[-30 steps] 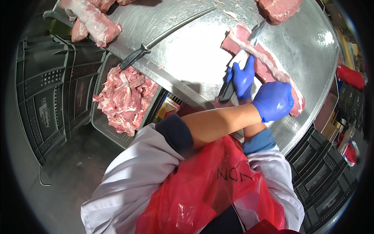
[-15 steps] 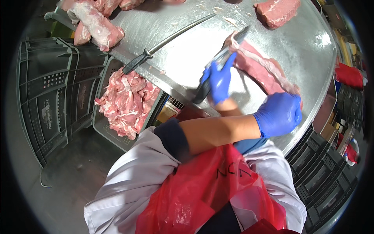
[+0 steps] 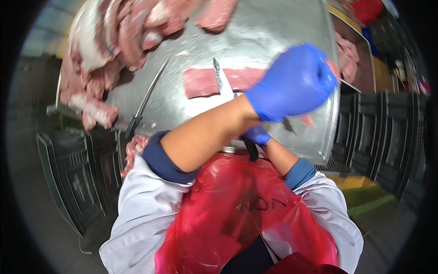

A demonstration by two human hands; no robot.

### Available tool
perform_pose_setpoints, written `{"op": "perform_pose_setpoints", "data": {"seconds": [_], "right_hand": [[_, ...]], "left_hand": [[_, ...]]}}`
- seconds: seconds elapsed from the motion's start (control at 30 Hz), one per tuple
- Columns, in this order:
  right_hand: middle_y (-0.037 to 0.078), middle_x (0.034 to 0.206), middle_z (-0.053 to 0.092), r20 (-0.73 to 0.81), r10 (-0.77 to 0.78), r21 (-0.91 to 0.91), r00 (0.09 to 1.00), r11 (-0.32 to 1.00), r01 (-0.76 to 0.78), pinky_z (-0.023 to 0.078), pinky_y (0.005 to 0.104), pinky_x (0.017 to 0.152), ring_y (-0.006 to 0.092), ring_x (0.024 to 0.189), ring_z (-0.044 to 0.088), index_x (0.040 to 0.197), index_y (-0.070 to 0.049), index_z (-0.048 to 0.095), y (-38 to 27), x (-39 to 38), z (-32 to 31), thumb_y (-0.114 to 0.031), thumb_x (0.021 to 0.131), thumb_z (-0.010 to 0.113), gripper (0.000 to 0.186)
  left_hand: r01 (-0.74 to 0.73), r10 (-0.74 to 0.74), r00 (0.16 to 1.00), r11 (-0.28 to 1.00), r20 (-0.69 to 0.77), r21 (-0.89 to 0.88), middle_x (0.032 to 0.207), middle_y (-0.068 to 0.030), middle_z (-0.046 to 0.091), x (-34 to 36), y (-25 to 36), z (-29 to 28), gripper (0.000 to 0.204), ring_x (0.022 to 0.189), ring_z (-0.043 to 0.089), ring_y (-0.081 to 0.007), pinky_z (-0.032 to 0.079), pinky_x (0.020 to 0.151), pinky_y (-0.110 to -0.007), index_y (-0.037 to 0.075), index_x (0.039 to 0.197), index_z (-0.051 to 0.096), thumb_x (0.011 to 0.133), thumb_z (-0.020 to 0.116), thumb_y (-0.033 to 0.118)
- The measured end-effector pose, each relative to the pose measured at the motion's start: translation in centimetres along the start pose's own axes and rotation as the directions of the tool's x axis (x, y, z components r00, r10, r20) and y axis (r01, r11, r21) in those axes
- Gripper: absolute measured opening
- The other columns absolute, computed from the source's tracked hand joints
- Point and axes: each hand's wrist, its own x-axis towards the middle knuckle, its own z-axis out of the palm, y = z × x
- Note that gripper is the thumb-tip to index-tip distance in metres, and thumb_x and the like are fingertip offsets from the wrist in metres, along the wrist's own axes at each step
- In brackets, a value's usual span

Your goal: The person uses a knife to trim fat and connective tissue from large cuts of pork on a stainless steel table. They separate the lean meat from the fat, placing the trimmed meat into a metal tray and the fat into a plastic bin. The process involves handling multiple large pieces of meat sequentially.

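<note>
- The right hand (image 3: 257,135), partly hidden below the left forearm, has its grip clamped on the black-handled knife (image 3: 218,75).
- The left hand (image 3: 292,84) crosses over it, fingers together in a fist. A pink bit (image 3: 332,69) shows at its outer edge; I cannot tell if it is held.
- The meat strip (image 3: 199,83) lies flat on the desk (image 3: 255,39), its right part hidden by the left hand. The blade, just now at the strip's end, is across its middle, so the knife work seems to be on this piece.
- Farther away is the meat pile (image 3: 132,34).
</note>
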Motion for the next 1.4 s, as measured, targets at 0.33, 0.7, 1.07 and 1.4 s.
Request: {"op": "perform_pose_setpoints", "data": {"seconds": [0.33, 0.7, 1.07, 1.4], "right_hand": [[0.011, 0.096, 0.062, -0.508, 0.018, 0.133, 0.861, 0.989, 0.058, 0.048, 0.0328, 0.069, 0.0147, 0.079, 0.059, 0.159, -0.011, 0.027, 8.7, -13.3, -16.6, -0.018, 0.099, 0.061, 0.07], [0.026, 0.108, 0.071, -0.468, -0.517, -0.614, 0.717, 0.773, 0.157, 0.053, 0.0415, 0.083, 0.0404, 0.086, 0.069, 0.159, -0.026, 0.027, 5.6, -3.4, -28.8, -0.023, 0.092, 0.062, 0.076], [0.032, 0.086, 0.067, -0.35, -0.285, -0.536, 0.892, 0.842, 0.058, 0.054, 0.0464, 0.081, 0.0423, 0.081, 0.071, 0.159, -0.033, 0.027, 10.7, -11.1, -26.7, -0.018, 0.093, 0.059, 0.075], [0.014, 0.074, 0.069, -0.452, -0.14, -0.236, 0.881, 0.971, 0.033, 0.055, 0.0335, 0.063, 0.0163, 0.062, 0.067, 0.16, -0.032, 0.026, 7.0, -11.6, -22.2, -0.003, 0.09, 0.058, 0.082]], "left_hand": [[-0.148, 0.071, 0.913, 0.975, 0.402, 0.164, 0.076, -0.0192, 0.07, 5.7, -0.1, 24.8, 0.025, 0.075, 0.069, -0.0382, 0.055, 0.072, -0.049, 0.004, 0.071, 0.07, 0.082, 0.059, 0.024], [0.197, -0.259, 0.965, 0.793, 0.027, 0.577, 0.127, -0.0257, 0.062, -2.9, -19.8, 10.4, 0.068, 0.116, 0.061, -0.0385, 0.048, 0.102, -0.045, -0.004, 0.13, 0.057, 0.084, 0.077, 0.043], [0.119, -0.452, 0.886, 0.436, 0.102, 0.892, 0.128, -0.0218, 0.058, -14.1, -22.7, -7.1, 0.099, 0.117, 0.057, -0.0415, 0.044, 0.103, -0.05, 0.001, 0.136, 0.05, 0.061, 0.087, 0.055], [0.111, -0.44, 0.889, 0.478, 0.128, 0.872, 0.124, -0.0221, 0.059, -16.4, -20.7, -4.0, 0.095, 0.114, 0.056, -0.0414, 0.044, 0.101, -0.049, 0.0, 0.13, 0.054, 0.06, 0.086, 0.054]]}}
